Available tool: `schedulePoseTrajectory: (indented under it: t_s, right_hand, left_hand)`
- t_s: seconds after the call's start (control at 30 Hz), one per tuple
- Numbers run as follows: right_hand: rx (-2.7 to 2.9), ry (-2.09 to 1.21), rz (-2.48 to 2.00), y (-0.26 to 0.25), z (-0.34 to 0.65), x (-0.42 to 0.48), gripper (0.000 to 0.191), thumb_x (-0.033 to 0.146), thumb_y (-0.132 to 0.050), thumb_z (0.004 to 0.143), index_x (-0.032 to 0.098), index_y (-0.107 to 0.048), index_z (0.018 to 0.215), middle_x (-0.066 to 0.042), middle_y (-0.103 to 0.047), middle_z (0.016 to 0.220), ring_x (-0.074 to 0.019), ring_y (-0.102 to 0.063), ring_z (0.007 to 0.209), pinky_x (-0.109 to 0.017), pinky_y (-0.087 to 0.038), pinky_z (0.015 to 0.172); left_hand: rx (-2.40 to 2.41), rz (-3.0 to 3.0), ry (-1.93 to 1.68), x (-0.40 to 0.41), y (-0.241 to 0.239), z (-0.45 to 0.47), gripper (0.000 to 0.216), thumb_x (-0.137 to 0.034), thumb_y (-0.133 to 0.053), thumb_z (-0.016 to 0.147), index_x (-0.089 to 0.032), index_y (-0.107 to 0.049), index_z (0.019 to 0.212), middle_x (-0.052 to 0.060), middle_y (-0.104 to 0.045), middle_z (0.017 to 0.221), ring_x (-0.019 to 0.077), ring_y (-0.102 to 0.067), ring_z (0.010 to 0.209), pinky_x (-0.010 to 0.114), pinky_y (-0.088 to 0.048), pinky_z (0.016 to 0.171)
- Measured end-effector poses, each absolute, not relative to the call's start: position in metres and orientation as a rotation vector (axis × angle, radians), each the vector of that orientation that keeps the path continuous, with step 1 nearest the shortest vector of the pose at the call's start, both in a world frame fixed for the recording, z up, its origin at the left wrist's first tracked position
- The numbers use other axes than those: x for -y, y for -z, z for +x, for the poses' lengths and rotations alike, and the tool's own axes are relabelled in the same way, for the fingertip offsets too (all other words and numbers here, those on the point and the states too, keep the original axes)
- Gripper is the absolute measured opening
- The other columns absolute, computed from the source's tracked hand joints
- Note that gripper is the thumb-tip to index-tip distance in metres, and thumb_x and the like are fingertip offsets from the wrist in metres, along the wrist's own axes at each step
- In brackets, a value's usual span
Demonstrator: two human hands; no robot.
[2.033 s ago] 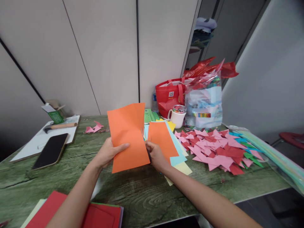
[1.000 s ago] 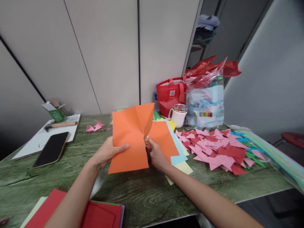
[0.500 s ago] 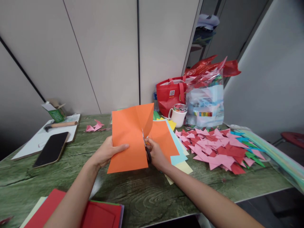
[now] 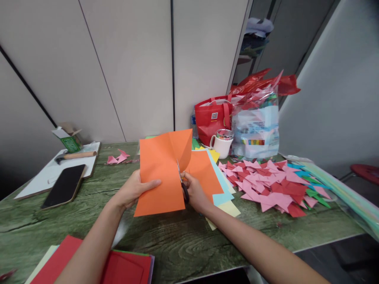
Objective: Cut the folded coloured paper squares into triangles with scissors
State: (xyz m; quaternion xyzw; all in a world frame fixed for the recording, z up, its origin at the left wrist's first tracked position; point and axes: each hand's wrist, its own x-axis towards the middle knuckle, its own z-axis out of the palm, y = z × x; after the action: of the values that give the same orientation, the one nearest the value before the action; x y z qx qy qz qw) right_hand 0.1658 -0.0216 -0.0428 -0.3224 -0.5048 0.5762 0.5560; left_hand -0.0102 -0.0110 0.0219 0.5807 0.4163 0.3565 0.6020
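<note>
While your left hand (image 4: 132, 193) grips the orange paper (image 4: 161, 169) at its left edge, thumb in front, your right hand's fingers close around the scissors (image 4: 185, 192), whose blades point up and away into the paper. You have that paper raised over the desk (image 4: 171, 244), its long axis running away from you, top leaning slightly right. One more orange sheet (image 4: 205, 173) lies just beside, on pale sheets (image 4: 223, 197). Count one phone (image 4: 63, 187), one hammer (image 4: 77, 156), one mug (image 4: 222, 146); the pointed paper pieces (image 4: 275, 185) are too many. Your clear bag (image 4: 256, 132) contains pink and red pieces; you cannot see inside the open box (image 4: 70, 142).
</note>
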Motion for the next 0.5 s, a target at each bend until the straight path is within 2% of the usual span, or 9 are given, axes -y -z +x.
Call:
schedulePoseTrajectory:
  t_s: [0.33, 0.5]
  right_hand:
    - [1.152, -1.348, -0.813, 0.0371, 0.1642, 0.0230, 0.027, 0.030, -0.064, 0.057, 0.019, -0.042, 0.069, 0.013, -0.035, 0.036, -0.0026, -0.028, 0.030, -0.014, -0.021, 0.031]
    - [1.176, -1.326, -0.807, 0.0387, 0.1644, 0.0226, 0.025, 0.031, -0.062, 0.059, 0.019, -0.043, 0.069, 0.013, -0.035, 0.036, -0.0029, -0.029, 0.030, -0.015, -0.020, 0.031]
  left_hand:
    - [-0.973, 1.350, -0.835, 0.0112, -0.0213, -0.0104, 0.043, -0.027, -0.068, 0.062, -0.016, -0.054, 0.102, 0.010, -0.067, 0.095, 0.0251, -0.062, 0.085, 0.036, -0.050, 0.074]
    - [-0.982, 1.356, -0.838, 0.0115, -0.0220, -0.0095, 0.046, -0.028, -0.069, 0.061, -0.015, -0.054, 0.103, 0.010, -0.067, 0.093, 0.0261, -0.062, 0.085, 0.037, -0.050, 0.074]
